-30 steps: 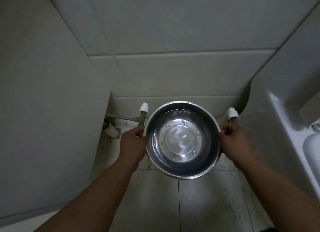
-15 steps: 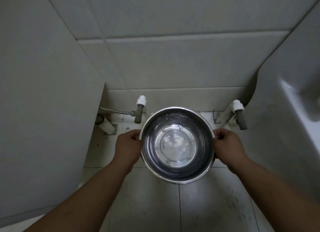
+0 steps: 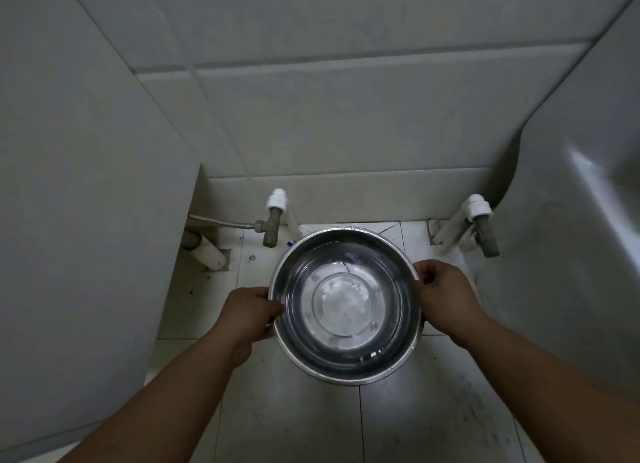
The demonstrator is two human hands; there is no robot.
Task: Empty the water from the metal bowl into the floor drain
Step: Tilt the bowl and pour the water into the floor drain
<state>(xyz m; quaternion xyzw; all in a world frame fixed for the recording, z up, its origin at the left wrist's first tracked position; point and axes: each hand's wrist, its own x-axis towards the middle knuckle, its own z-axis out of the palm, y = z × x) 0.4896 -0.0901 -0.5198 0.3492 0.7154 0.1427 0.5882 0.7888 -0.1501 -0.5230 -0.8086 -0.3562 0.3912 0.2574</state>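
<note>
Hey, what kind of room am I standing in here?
Probably a bathroom or wash area: tiled walls and floor, two water valves low on the wall, and a white basin on the right.

The tiled floor (image 3: 294, 424) is pale with dark specks. A white pipe (image 3: 207, 254) lies on it at the back left, and two more white pipes (image 3: 450, 228) lean at the back right.
</note>
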